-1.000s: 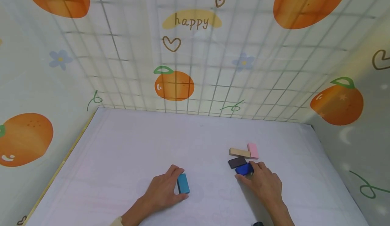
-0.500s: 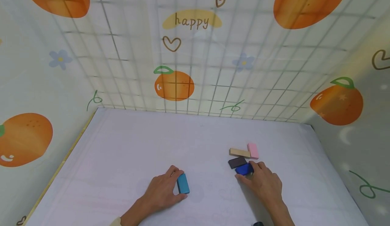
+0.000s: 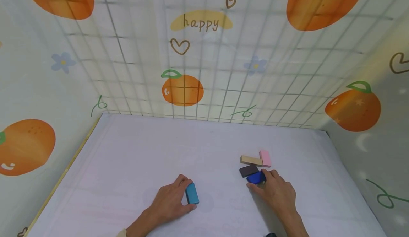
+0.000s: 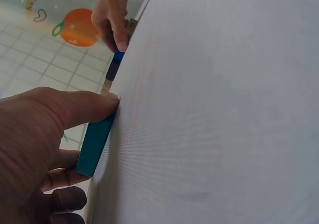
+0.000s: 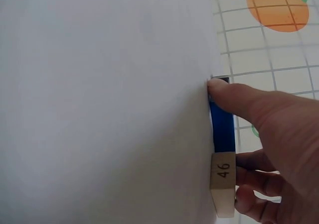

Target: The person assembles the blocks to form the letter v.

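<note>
My left hand (image 3: 169,198) pinches a teal block (image 3: 192,193) between thumb and fingers at its two ends, down at the white tabletop. In the left wrist view the thumb lies at one end of the teal block (image 4: 94,147). My right hand (image 3: 276,190) holds a blue block (image 3: 255,177) with the thumb at its near left corner and the fingers at the far side. A dark block (image 3: 249,170) lies right against the blue one. The right wrist view also has a bare wooden block marked 46 (image 5: 223,184) beside the fingers, hidden under the hand in the head view.
Just beyond the dark block lie a tan wooden block (image 3: 251,160) and a pink block (image 3: 265,158), set at an angle to each other. Fabric printed with oranges walls in the white table (image 3: 143,141) at the back and sides. A small black object (image 3: 271,235) shows at the bottom edge.
</note>
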`<state>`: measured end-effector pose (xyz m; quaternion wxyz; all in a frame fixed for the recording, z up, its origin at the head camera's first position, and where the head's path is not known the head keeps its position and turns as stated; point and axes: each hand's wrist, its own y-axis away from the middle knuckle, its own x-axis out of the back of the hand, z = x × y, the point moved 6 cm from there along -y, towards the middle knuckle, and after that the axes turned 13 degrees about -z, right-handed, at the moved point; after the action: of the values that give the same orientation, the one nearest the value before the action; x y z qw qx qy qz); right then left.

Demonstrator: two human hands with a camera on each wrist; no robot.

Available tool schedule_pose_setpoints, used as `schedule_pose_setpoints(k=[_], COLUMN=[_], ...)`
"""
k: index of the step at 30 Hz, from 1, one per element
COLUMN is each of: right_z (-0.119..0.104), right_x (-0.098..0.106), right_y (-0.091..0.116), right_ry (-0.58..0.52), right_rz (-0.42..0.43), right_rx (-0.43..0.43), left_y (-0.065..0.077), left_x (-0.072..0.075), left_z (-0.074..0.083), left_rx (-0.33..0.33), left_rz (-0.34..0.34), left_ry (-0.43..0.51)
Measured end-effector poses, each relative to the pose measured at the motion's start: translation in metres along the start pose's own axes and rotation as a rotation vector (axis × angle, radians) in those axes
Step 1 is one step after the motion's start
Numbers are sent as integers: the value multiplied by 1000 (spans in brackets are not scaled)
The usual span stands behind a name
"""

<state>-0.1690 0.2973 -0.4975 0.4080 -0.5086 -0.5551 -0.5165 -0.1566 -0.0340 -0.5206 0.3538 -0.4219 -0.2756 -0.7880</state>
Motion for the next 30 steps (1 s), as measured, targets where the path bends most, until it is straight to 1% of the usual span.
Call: schedule_pose_setpoints(k=[6, 14, 23, 30], right_z=[-1, -1, 0, 1], right_x=[1, 0, -1, -1], right_y=[1, 0, -2, -4], right_ry=[3, -6, 13, 15], right_rz=[18, -31, -27, -56], right_rx=[6, -10, -5, -27], left_y=[0, 0, -1, -1], left_x=[-2, -2, -2, -2], left_z=[0, 0, -1, -1], left_rx=[5, 7, 15, 27], left_rz=[-3, -9, -5, -9], left_ry=[2, 8, 23, 28])
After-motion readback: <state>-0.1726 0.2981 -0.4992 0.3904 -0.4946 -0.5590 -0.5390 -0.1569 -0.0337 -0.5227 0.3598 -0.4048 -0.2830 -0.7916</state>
